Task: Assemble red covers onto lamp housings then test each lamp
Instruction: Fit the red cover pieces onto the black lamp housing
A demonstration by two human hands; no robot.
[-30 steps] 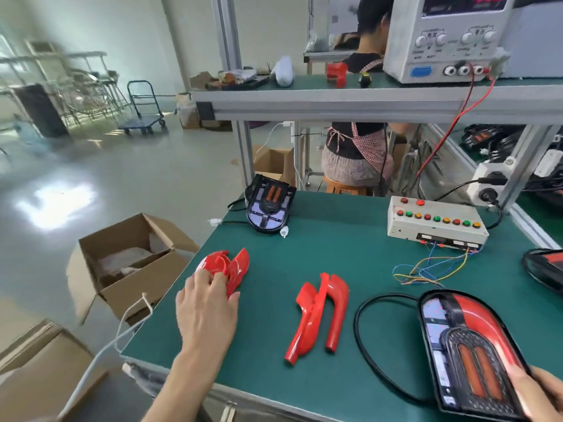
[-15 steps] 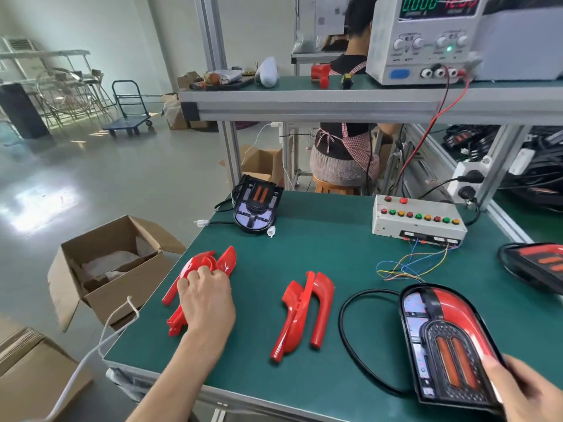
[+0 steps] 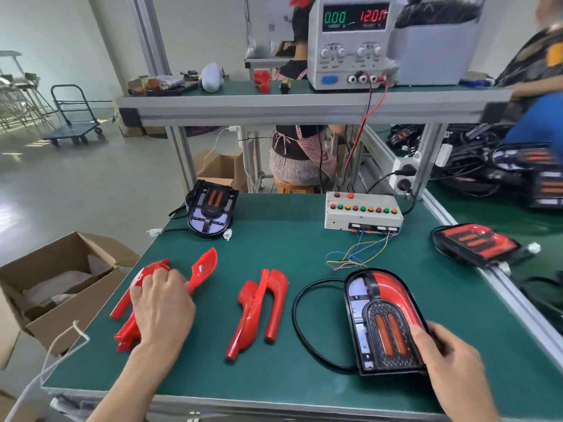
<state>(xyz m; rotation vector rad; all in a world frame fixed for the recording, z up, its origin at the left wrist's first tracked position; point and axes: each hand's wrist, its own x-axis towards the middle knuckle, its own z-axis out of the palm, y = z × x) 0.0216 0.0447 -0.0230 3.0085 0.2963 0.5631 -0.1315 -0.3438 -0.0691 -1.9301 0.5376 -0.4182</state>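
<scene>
Left hand (image 3: 163,303) down near the worktop's (image 3: 304,248) left edge, fingers curled over a pile of red covers (image 3: 143,280), gripping them. Right hand (image 3: 447,357) at the front right corner, thumb on the face of a lamp housing (image 3: 380,318) with its red cover fitted, holding its near end; its black cable (image 3: 300,324) loops out to the left. A second pile of red covers (image 3: 262,309) lies between the two hands. The button-studded test box (image 3: 362,211) sits toward the far edge, another housing (image 3: 211,210) at the far left corner.
</scene>
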